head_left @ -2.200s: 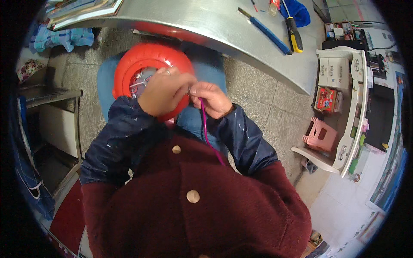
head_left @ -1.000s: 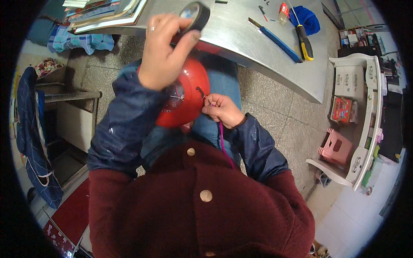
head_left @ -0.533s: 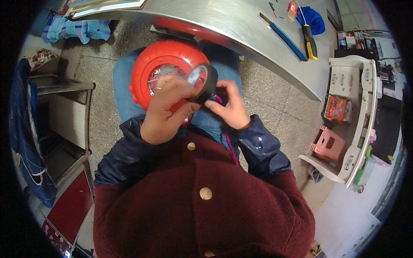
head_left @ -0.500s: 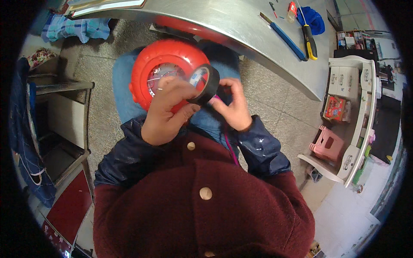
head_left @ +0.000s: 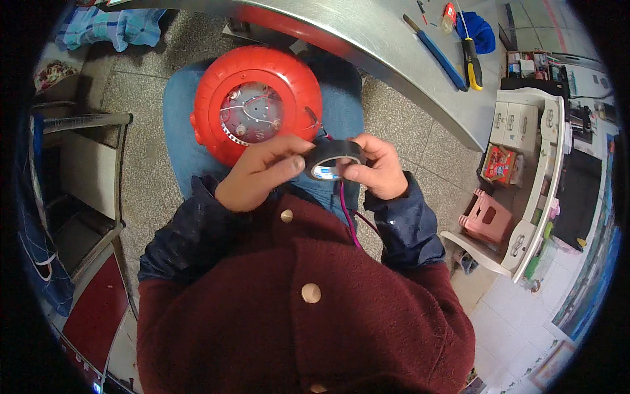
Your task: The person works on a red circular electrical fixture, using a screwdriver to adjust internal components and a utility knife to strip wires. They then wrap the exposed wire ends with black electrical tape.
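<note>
Between my two hands is a roll of black electrical tape [head_left: 333, 153], its blue-and-white core label showing. My right hand [head_left: 382, 167] grips the roll's right side, thumb at the inner ring. The left hand [head_left: 264, 172] has thumb and forefinger pinched together at its left edge. On my lap, just beyond the hands, rests a round red plastic housing [head_left: 306, 85]. Its circular opening exposes a grey metal plate [head_left: 257, 108] with white wires and round fittings. A magenta cord [head_left: 348, 217] hangs below the tape roll, beside a darker cord.
Ahead stands a metal table [head_left: 367, 39] holding a blue-handled blade [head_left: 436, 56], a yellow-and-black screwdriver [head_left: 472, 62] and a blue cloth bundle [head_left: 478, 31]. Metal-framed shelving [head_left: 98, 164] is on my left. A white drawer unit [head_left: 531, 125] and a pink plastic stool [head_left: 487, 217] stand right.
The tape roll has come down and right, off the housing, and turned flatter. My left hand has moved lower, uncovering the housing's opening. My right hand has shifted slightly right and down.
</note>
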A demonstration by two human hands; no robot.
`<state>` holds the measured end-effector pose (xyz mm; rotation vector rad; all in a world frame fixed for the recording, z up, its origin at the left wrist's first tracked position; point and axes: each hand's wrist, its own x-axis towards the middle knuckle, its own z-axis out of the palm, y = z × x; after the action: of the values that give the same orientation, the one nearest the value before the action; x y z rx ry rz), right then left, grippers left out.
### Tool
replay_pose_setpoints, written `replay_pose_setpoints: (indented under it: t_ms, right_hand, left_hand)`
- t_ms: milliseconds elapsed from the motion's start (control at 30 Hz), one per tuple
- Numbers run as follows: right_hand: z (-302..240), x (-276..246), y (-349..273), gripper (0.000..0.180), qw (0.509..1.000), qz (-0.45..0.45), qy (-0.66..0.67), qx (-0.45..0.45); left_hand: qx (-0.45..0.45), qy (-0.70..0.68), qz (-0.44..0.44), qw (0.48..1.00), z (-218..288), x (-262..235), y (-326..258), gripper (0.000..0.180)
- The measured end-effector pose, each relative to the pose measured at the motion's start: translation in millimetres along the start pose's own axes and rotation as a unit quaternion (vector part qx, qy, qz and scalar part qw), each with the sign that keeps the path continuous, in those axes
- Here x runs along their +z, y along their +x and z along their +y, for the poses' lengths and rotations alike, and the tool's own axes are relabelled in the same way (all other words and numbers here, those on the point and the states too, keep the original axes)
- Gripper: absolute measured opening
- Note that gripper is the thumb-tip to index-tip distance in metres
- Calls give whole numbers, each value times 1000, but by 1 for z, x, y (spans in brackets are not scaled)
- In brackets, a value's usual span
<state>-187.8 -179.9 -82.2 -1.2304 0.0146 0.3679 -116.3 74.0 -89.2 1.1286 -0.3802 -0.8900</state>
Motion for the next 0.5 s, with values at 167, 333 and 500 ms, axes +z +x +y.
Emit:
replay_pose_setpoints:
  t_ms: [167,333,500]
  right_hand:
    - [-3,-10,-12,21,994,8,-92,62]
    - [1,-2,-8,19,985,10,-163,62]
    - [3,8,-3,21,987,7,-153,42]
  left_hand:
    - [-26,81,80,993,-17,-6,3,21]
    - [-2,80,79,994,-20,4,3,20]
    - [55,208,39,976,-5,5,7,28]
